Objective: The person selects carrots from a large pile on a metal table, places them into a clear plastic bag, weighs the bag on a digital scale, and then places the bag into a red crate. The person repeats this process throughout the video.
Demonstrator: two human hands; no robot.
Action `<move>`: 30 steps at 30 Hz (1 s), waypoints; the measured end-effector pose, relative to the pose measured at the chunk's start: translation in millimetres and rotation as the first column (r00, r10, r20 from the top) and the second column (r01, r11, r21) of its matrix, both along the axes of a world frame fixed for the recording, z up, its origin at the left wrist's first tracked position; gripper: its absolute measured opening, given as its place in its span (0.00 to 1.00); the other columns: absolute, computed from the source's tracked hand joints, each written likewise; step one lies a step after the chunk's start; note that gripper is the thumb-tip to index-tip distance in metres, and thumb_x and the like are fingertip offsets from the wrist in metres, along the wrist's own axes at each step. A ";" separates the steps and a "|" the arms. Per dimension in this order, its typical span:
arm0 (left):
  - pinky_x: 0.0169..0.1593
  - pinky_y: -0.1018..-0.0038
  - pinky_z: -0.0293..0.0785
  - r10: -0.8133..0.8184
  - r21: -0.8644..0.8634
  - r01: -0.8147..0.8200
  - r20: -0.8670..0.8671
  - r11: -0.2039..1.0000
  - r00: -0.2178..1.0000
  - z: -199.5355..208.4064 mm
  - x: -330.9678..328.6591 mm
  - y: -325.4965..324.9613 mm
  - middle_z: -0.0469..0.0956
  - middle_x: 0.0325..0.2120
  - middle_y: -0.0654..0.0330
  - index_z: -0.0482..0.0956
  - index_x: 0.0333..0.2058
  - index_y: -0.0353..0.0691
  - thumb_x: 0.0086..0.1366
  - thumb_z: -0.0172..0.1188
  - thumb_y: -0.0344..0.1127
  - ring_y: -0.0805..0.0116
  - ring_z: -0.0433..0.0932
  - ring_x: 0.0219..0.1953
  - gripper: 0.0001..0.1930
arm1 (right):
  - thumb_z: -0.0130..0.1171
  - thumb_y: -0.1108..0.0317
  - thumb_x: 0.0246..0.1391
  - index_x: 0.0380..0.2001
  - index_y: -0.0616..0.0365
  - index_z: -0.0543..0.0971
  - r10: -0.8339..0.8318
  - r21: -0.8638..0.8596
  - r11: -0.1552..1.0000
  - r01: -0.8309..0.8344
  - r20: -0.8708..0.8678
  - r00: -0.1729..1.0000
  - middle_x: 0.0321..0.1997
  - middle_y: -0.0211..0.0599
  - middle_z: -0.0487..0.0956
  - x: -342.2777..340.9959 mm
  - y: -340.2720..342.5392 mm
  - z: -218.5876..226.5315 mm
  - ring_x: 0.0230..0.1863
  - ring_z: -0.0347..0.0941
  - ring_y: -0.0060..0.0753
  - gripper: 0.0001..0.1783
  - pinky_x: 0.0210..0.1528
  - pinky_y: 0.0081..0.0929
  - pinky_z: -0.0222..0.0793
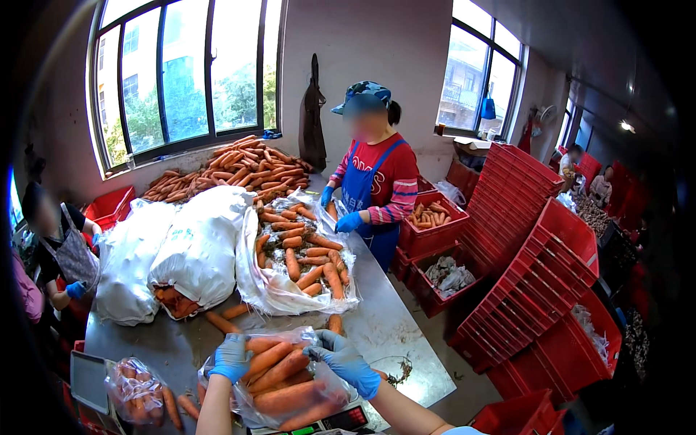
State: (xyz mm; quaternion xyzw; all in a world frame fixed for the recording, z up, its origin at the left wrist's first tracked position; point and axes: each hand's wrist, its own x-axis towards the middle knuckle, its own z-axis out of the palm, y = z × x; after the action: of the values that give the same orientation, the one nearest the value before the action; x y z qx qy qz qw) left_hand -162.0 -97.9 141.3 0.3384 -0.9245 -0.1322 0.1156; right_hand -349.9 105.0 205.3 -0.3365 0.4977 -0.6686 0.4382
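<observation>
A clear plastic bag of carrots is spread between my two blue-gloved hands at the near edge of the metal table. My left hand grips the bag's left side near its mouth. On the other side, my right hand pinches the right edge of the opening. Below the bag shows part of a digital scale, mostly covered. Beyond my hands lies an open white sack with many loose carrots on it. Another bagged bunch of carrots rests to the left, beside a few loose ones.
Two full white sacks stand on the table, with a carrot heap behind. A person in a blue apron works across it; another stands left. Stacked red crates rise at right.
</observation>
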 end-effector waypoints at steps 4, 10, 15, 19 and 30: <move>0.46 0.64 0.71 0.047 0.291 -0.057 0.043 0.955 0.998 7.5 2.8 -7.1 0.76 0.39 0.47 0.76 0.43 0.39 0.51 0.63 0.43 0.50 0.75 0.41 0.22 | 0.54 0.70 0.57 0.47 0.64 0.70 0.035 0.014 0.999 -0.035 0.040 0.999 0.34 0.29 0.75 7.5 0.2 5.0 0.35 0.69 0.17 0.16 0.38 0.14 0.66; 0.41 0.64 0.72 0.067 0.152 -0.055 -0.075 0.987 0.995 -0.9 4.6 -8.6 0.77 0.31 0.47 0.76 0.38 0.36 0.52 0.63 0.41 0.50 0.76 0.34 0.18 | 0.57 0.66 0.56 0.49 0.63 0.70 -0.003 0.076 0.997 0.002 0.024 1.000 0.35 0.28 0.76 11.7 5.8 -7.8 0.35 0.69 0.17 0.19 0.38 0.14 0.67; 0.34 0.63 0.71 0.198 0.072 -0.185 -0.396 0.980 0.897 -7.9 -7.8 -7.5 0.75 0.26 0.49 0.72 0.29 0.35 0.51 0.65 0.39 0.52 0.75 0.27 0.15 | 0.59 0.66 0.53 0.47 0.63 0.70 -0.014 0.059 0.998 0.016 -0.038 0.999 0.38 0.29 0.74 11.4 5.9 -13.6 0.38 0.66 0.17 0.20 0.39 0.14 0.66; 0.35 0.67 0.72 0.162 0.009 -0.201 -0.631 0.980 0.759 35.7 -10.9 15.6 0.76 0.27 0.52 0.74 0.31 0.36 0.44 0.69 0.37 0.53 0.76 0.29 0.18 | 0.62 0.65 0.51 0.45 0.63 0.71 -0.044 0.068 0.996 0.049 -0.072 0.996 0.31 0.24 0.70 7.4 -0.4 -31.4 0.32 0.63 0.13 0.20 0.33 0.13 0.64; 0.42 0.72 0.70 0.512 0.435 -0.360 -0.846 0.825 0.151 59.2 79.3 45.1 0.75 0.34 0.59 0.73 0.40 0.34 0.64 0.52 0.39 0.68 0.72 0.36 0.14 | 0.58 0.70 0.52 0.48 0.64 0.69 -0.391 -0.131 0.897 0.423 -0.682 0.618 0.40 0.37 0.74 41.8 -6.1 13.6 0.38 0.70 0.24 0.20 0.43 0.23 0.67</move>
State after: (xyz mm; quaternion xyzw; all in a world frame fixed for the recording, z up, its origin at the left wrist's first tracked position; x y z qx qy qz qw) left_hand -82.7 -52.9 200.5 0.4525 -0.5250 -0.3247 0.6435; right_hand -308.1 98.9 218.9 -0.4307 0.7016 -0.5641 0.0639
